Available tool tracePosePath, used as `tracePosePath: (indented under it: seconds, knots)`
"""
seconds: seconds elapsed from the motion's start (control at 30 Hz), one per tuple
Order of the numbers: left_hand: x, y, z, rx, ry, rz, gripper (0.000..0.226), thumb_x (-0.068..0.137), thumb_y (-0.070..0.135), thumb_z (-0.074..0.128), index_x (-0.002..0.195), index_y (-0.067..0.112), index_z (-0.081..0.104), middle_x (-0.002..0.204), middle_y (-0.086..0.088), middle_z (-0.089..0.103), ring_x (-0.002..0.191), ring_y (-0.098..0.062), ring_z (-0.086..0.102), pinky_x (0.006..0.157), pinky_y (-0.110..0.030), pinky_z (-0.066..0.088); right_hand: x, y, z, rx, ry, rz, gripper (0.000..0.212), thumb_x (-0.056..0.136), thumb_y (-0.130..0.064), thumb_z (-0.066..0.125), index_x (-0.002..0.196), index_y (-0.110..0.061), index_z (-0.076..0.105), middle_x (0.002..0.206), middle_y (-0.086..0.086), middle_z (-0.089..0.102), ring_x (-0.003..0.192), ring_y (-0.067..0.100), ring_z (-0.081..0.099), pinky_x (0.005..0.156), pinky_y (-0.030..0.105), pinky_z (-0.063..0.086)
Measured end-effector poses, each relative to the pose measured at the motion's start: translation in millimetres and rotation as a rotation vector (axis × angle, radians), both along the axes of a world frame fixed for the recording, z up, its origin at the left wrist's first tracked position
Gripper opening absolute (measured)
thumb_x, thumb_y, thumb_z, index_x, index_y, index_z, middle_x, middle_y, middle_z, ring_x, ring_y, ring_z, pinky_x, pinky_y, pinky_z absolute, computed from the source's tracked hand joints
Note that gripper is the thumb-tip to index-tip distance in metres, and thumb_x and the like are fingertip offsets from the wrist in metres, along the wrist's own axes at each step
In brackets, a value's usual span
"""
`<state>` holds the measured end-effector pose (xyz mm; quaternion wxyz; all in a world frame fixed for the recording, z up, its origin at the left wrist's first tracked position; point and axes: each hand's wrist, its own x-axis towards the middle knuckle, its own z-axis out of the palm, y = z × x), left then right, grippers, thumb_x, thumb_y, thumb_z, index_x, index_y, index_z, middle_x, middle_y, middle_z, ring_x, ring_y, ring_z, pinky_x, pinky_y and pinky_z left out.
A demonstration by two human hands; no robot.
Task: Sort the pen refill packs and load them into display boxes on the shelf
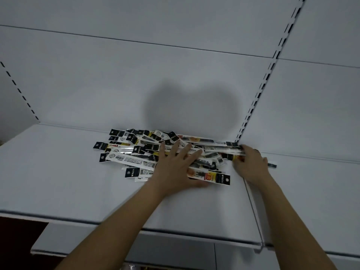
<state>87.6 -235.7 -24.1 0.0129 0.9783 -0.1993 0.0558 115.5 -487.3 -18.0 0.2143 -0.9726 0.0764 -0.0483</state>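
A loose heap of pen refill packs [136, 151], long narrow sleeves with black, white and yellow print, lies on the white shelf [58, 172] near its back wall. My left hand [175, 168] rests flat on the right half of the heap, fingers spread, with a yellow-and-black pack [214, 177] poking out under its thumb side. My right hand [251, 162] grips the right ends of a few packs at the heap's right edge, fingers curled over them. No display box is in view.
A slotted upright [259, 94] runs down the white back panel to the right of the heap. A seam between shelf boards [253, 207] runs forward under my right forearm. A lower shelf edge [116, 248] shows below the front lip.
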Motion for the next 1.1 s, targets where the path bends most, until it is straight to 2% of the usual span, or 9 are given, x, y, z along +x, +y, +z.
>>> tracePosePath:
  seconds: [0.1, 0.17, 0.3, 0.43, 0.5, 0.6, 0.7, 0.87, 1.1]
  knots:
    - [-2, -1, -1, 0.001, -0.018, 0.036, 0.1, 0.065, 0.097, 0.012, 0.152, 0.049, -0.001, 0.164, 0.01, 0.001, 0.151, -0.025, -0.006, 0.116, -0.062, -0.009, -4, -5, -4, -0.169, -0.04, 0.061, 0.062, 0.09, -0.047, 0.061, 0.141, -0.016, 0.046, 0.133, 0.015, 0.05, 0.121, 0.037, 0.042, 0.103, 0.047, 0.034]
    - [-2, -1, -3, -0.024, -0.077, 0.035, 0.097, 0.068, 0.097, 0.018, 0.152, 0.05, 0.006, 0.164, 0.01, 0.009, 0.152, -0.023, 0.0, 0.117, -0.061, -0.006, -8, -2, -5, -0.127, -0.048, 0.056, 0.059, 0.089, -0.049, 0.063, 0.134, -0.013, 0.052, 0.127, 0.014, 0.05, 0.118, 0.033, 0.04, 0.095, 0.043, 0.038]
    - [-6, -2, 0, -0.031, -0.097, 0.034, 0.095, 0.068, 0.097, 0.023, 0.15, 0.05, 0.019, 0.162, 0.011, 0.021, 0.151, -0.022, 0.01, 0.117, -0.061, -0.004, -22, 1, -9, 0.009, -0.168, 0.112, 0.038, 0.088, -0.037, 0.07, 0.111, -0.009, 0.059, 0.112, 0.011, 0.056, 0.106, 0.03, 0.045, 0.08, 0.041, 0.04]
    - [-18, -12, -1, -0.022, -0.269, 0.06, 0.091, 0.071, 0.092, 0.03, 0.142, 0.039, 0.046, 0.154, -0.002, 0.039, 0.145, -0.034, 0.028, 0.11, -0.072, 0.007, -37, -7, -7, 0.034, -0.235, 0.159, 0.023, 0.09, -0.026, 0.068, 0.1, -0.015, 0.051, 0.097, 0.005, 0.062, 0.09, 0.029, 0.054, 0.07, 0.038, 0.036]
    - [-26, -15, -7, -0.039, -0.295, 0.077, 0.095, 0.069, 0.094, 0.029, 0.144, 0.038, 0.043, 0.154, -0.004, 0.039, 0.144, -0.035, 0.029, 0.109, -0.074, 0.01, -40, -18, -6, -0.018, -0.223, 0.163, 0.022, 0.092, -0.025, 0.064, 0.107, -0.014, 0.053, 0.1, 0.005, 0.064, 0.09, 0.03, 0.057, 0.069, 0.037, 0.033]
    - [-29, -12, -10, -0.088, -0.179, 0.134, 0.097, 0.066, 0.098, 0.018, 0.15, 0.049, 0.021, 0.161, 0.003, 0.023, 0.15, -0.029, 0.015, 0.113, -0.069, 0.003, -42, -35, -7, -0.076, -0.2, 0.141, 0.026, 0.092, -0.017, 0.061, 0.117, -0.011, 0.058, 0.106, 0.01, 0.064, 0.095, 0.035, 0.058, 0.073, 0.039, 0.037]
    - [-24, -7, -10, -0.075, -0.102, 0.154, 0.088, 0.069, 0.095, 0.003, 0.148, 0.055, 0.005, 0.164, 0.009, 0.009, 0.152, -0.022, 0.0, 0.116, -0.063, -0.005, -46, -47, -5, -0.06, -0.195, 0.022, 0.02, 0.09, -0.006, 0.054, 0.109, -0.002, 0.059, 0.102, 0.017, 0.06, 0.094, 0.039, 0.057, 0.075, 0.041, 0.038]
    - [-21, -8, -11, -0.099, -0.108, 0.133, 0.083, 0.073, 0.092, 0.005, 0.148, 0.057, 0.009, 0.163, 0.011, 0.013, 0.151, -0.02, 0.003, 0.117, -0.062, -0.004, -50, -59, 7, 0.049, -0.268, -0.185, 0.02, 0.1, -0.013, 0.046, 0.112, 0.001, 0.055, 0.108, 0.021, 0.056, 0.096, 0.039, 0.053, 0.08, 0.044, 0.039]
    - [-20, -8, -12, -0.149, -0.142, 0.086, 0.091, 0.075, 0.092, 0.016, 0.153, 0.047, 0.008, 0.164, 0.007, 0.011, 0.152, -0.021, 0.003, 0.117, -0.062, -0.002, -46, -16, 32, 0.112, -0.574, -0.131, 0.021, 0.1, -0.012, 0.049, 0.118, -0.003, 0.058, 0.108, 0.017, 0.058, 0.098, 0.035, 0.054, 0.078, 0.04, 0.035]
